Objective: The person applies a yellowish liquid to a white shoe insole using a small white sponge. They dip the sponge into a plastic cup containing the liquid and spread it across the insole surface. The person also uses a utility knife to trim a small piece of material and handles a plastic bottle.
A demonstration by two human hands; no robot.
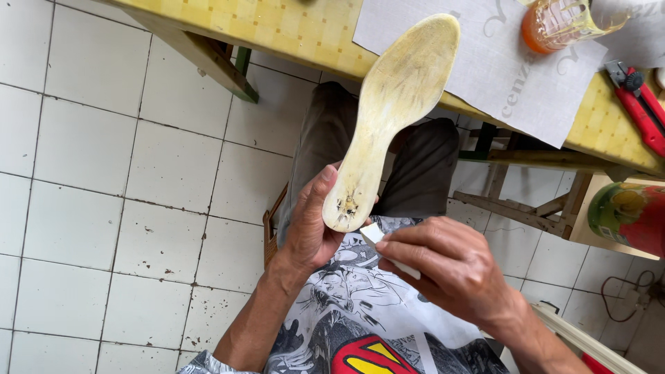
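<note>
My left hand [309, 225] grips the heel end of a long pale yellow shoe insole [391, 104], holding it up so its toe points toward the table. The insole's surface is scuffed, with dark marks near the heel. My right hand [447, 266] is just below and right of the heel, fingers pinched on a small white block [376, 234] whose corner sits close to the insole's heel edge. Both hands hover over my lap, above grey trousers and a printed shirt.
A yellow-topped table [291, 31] runs across the top, carrying a sheet of grey paper [512, 76], an orange-tinted glass jar [557, 24] and a red utility knife [641, 107]. A green and red container [630, 215] stands on a low wooden shelf at right. White floor tiles lie left.
</note>
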